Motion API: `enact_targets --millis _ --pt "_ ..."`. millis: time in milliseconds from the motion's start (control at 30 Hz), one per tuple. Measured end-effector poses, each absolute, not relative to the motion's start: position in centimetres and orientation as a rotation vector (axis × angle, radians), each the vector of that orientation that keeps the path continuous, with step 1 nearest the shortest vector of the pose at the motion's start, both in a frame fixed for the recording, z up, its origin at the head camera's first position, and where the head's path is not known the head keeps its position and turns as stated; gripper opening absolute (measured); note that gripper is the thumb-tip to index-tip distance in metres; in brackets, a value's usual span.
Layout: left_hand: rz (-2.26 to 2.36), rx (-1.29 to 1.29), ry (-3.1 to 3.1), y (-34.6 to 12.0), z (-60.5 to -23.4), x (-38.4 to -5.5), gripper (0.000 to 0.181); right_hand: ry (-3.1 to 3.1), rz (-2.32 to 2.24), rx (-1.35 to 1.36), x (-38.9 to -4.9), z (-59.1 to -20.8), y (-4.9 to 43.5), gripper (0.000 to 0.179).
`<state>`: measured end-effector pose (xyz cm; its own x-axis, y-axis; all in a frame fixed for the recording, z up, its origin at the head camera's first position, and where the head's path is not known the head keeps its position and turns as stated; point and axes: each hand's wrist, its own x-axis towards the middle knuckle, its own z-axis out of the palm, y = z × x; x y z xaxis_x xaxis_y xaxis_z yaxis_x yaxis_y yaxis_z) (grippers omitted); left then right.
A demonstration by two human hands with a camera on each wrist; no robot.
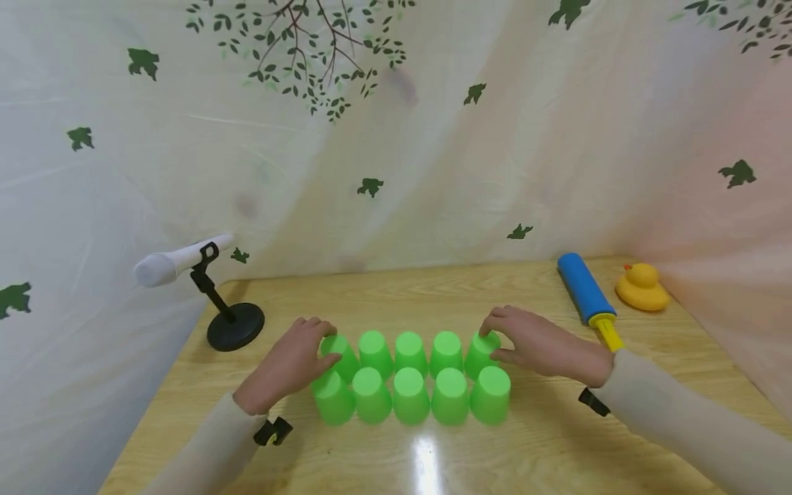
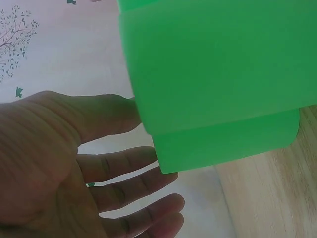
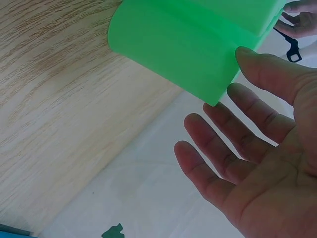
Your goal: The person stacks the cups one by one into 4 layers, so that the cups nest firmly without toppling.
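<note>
Green cups (image 1: 411, 399) stand upside down in two close rows on the table. My left hand (image 1: 293, 361) is at the left cup of the back row (image 1: 342, 357), its thumb and index finger about the cup's upper part. In the left wrist view its loosely spread fingers (image 2: 131, 191) reach the cup's base edge, and the thumb tip is hidden behind the nearer cup. Around the top of the back row's right cup (image 1: 479, 356) comes my right hand (image 1: 529, 344). The right wrist view has its thumb tip overlapping that cup, with the other fingers (image 3: 218, 148) spread and nearly straight.
A white microphone (image 1: 179, 261) on a black stand (image 1: 235, 326) is at the back left. Back right lie a blue-and-yellow pump (image 1: 586, 289) and a yellow rubber duck (image 1: 643, 287). A leaf-patterned cloth (image 1: 433, 172) hangs behind the wooden table (image 1: 346, 454).
</note>
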<state>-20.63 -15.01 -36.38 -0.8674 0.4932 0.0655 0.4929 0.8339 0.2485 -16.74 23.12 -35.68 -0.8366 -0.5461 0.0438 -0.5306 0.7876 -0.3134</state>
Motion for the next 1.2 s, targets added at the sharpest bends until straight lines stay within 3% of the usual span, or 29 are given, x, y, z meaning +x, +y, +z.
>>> enact_targets --millis 867,1200 --pt "0.524 0.804 3.036 -15.1 -36.4 -21.8 0.036 2.993 -0.518 -0.868 -17.2 -35.6 23.4 0.029" --pt "0.587 0.859 3.06 -15.4 -35.4 -24.2 0.034 3.046 -0.578 -0.879 -20.2 -34.5 22.7 0.032"
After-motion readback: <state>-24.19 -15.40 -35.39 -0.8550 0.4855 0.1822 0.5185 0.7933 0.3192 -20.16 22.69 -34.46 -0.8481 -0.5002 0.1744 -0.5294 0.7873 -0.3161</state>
